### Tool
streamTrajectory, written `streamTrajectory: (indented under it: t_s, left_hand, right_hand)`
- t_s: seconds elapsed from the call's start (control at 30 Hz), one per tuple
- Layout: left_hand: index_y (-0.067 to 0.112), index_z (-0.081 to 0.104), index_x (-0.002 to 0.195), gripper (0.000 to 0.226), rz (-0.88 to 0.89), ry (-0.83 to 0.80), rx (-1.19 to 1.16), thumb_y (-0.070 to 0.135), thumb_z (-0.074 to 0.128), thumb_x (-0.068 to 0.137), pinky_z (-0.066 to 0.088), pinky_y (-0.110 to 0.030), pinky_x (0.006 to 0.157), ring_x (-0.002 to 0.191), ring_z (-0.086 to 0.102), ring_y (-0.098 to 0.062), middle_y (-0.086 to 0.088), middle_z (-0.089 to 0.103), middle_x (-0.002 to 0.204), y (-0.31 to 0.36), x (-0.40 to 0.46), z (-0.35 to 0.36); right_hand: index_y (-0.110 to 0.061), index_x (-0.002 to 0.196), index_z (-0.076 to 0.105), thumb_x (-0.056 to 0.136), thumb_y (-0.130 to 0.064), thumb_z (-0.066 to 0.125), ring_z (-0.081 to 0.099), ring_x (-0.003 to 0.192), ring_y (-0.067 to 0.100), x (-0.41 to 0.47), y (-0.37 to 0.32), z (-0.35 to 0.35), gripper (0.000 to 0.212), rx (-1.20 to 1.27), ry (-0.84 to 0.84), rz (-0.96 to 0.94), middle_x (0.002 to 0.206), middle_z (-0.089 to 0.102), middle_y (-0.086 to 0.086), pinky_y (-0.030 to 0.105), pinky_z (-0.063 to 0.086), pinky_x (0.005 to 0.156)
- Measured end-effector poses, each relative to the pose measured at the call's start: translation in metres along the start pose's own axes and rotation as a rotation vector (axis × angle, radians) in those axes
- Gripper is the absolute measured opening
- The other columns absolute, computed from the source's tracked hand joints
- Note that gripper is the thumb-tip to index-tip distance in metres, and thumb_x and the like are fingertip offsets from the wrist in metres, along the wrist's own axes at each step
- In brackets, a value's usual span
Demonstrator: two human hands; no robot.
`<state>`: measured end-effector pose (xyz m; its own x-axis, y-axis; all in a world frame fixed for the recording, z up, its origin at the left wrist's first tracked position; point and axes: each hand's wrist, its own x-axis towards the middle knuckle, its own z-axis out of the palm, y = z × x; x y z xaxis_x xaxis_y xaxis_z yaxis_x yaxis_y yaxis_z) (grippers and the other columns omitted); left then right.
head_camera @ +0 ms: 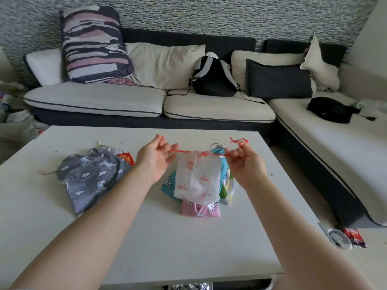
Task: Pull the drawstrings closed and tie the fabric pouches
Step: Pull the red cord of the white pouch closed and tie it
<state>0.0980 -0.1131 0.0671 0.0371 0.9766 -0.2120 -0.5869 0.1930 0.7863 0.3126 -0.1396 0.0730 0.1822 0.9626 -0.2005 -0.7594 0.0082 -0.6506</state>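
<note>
A white pouch (196,176) with red flamingo prints hangs in the air above the white table (146,237). Its red drawstring (180,151) runs out sideways from the gathered top. My left hand (156,160) pinches the string's left end, and my right hand (244,162) pinches the right end, whose loose tip curls up above my fingers. Under the hanging pouch lies a pile of other pouches: a pink one (199,211), a blue one (168,184) and a green-and-white one (227,189). A larger grey unicorn-print pouch (90,176) lies flat at the left.
A red packet (126,158) peeks out beside the grey pouch. A white cable coil (339,237) and a red wrapper (355,237) sit off the table's right edge. A sofa with cushions, a backpack (213,78) and a black bag (330,109) stands behind the table.
</note>
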Motion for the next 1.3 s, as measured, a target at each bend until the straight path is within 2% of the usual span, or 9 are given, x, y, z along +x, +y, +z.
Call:
streamTrajectory:
  t_s: [0.13, 0.3, 0.43, 0.67, 0.8, 0.87, 1.07, 1.2, 1.3]
  left_hand:
    - [0.018, 0.042, 0.06, 0.04, -0.026, 0.187, 0.125, 0.031, 0.04, 0.097, 0.038, -0.028, 0.063, 0.041, 0.039, -0.011, 0.007, 0.031, 0.037, -0.015, 0.003, -0.013]
    - [0.018, 0.047, 0.063, 0.038, 0.047, 0.109, 0.31, 0.03, 0.038, 0.097, 0.029, -0.025, 0.052, 0.035, 0.035, -0.007, 0.009, 0.029, 0.036, -0.015, 0.005, -0.012]
    - [0.014, 0.045, 0.063, 0.036, 0.087, 0.124, 0.514, 0.025, 0.04, 0.096, 0.021, -0.025, 0.047, 0.03, 0.027, -0.006, 0.008, 0.025, 0.032, -0.013, 0.007, -0.023]
    - [0.021, 0.061, 0.066, 0.038, 0.131, -0.02, 0.559, 0.03, 0.04, 0.096, 0.034, -0.025, 0.055, 0.05, 0.054, -0.008, 0.009, 0.046, 0.041, -0.007, -0.011, -0.012]
    - [0.03, 0.072, 0.065, 0.039, 0.224, -0.266, 0.747, 0.031, 0.046, 0.093, 0.04, -0.025, 0.072, 0.085, 0.063, -0.003, 0.013, 0.07, 0.079, -0.003, -0.03, 0.024]
    - [0.031, 0.073, 0.069, 0.035, 0.274, -0.306, 0.778, 0.033, 0.047, 0.093, 0.039, -0.021, 0.074, 0.082, 0.061, 0.009, 0.018, 0.071, 0.083, 0.0, -0.035, 0.039]
    - [0.031, 0.071, 0.088, 0.026, 0.369, -0.336, 0.774, 0.034, 0.046, 0.094, 0.043, -0.004, 0.062, 0.078, 0.061, 0.01, 0.019, 0.07, 0.082, 0.003, -0.04, 0.043]
    - [0.026, 0.057, 0.09, 0.035, 0.223, -0.203, 0.795, 0.047, 0.03, 0.096, 0.044, -0.021, 0.062, 0.078, 0.058, -0.009, 0.003, 0.059, 0.091, -0.011, -0.04, 0.034]
    - [0.017, 0.047, 0.095, 0.019, 0.076, -0.221, 0.711, 0.035, 0.046, 0.087, 0.048, -0.032, 0.079, 0.09, 0.058, -0.02, -0.008, 0.056, 0.101, -0.024, -0.043, 0.027]
  right_hand:
    - [-0.012, 0.069, 0.046, 0.096, -0.012, 0.037, 0.019, 0.037, 0.01, 0.004, 0.003, -0.011, 0.029, -0.271, 0.238, -0.053, 0.038, 0.023, -0.007, 0.022, 0.024, 0.044]
    - [-0.014, 0.067, 0.054, 0.093, -0.014, 0.045, 0.022, 0.039, 0.007, -0.002, 0.009, 0.002, 0.027, -0.533, 0.059, -0.15, 0.041, 0.026, -0.011, 0.017, 0.027, 0.04]
    - [-0.013, 0.065, 0.056, 0.09, -0.009, 0.044, 0.028, 0.043, 0.012, -0.005, 0.007, 0.003, 0.028, -0.758, 0.133, -0.182, 0.048, 0.032, -0.005, 0.021, 0.033, 0.042]
    - [-0.017, 0.066, 0.062, 0.092, -0.017, 0.047, 0.032, 0.047, 0.011, -0.016, 0.022, 0.012, 0.03, -0.977, 0.046, -0.15, 0.053, 0.039, -0.006, 0.022, 0.029, 0.048]
    - [-0.01, 0.076, 0.069, 0.092, -0.023, 0.05, 0.029, 0.044, 0.006, -0.028, 0.028, 0.031, 0.028, -1.091, -0.177, -0.188, 0.052, 0.039, -0.007, 0.02, 0.025, 0.047]
    - [-0.003, 0.084, 0.068, 0.091, -0.028, 0.053, 0.029, 0.045, 0.007, -0.033, 0.029, 0.039, 0.03, -1.083, -0.275, -0.186, 0.05, 0.038, -0.008, 0.022, 0.027, 0.049]
    - [-0.026, 0.063, 0.071, 0.09, -0.014, 0.054, 0.043, 0.053, 0.006, -0.041, 0.022, 0.045, 0.034, -1.023, -0.451, -0.142, 0.056, 0.054, -0.007, 0.017, 0.035, 0.053]
    - [-0.015, 0.075, 0.066, 0.092, -0.011, 0.051, 0.036, 0.044, 0.006, -0.04, 0.019, 0.047, 0.024, -0.925, -0.382, -0.147, 0.052, 0.047, -0.003, 0.013, 0.027, 0.042]
    - [-0.014, 0.074, 0.064, 0.094, -0.011, 0.047, 0.034, 0.048, 0.01, -0.035, 0.018, 0.047, 0.026, -0.84, -0.354, -0.086, 0.058, 0.047, 0.001, 0.016, 0.026, 0.044]
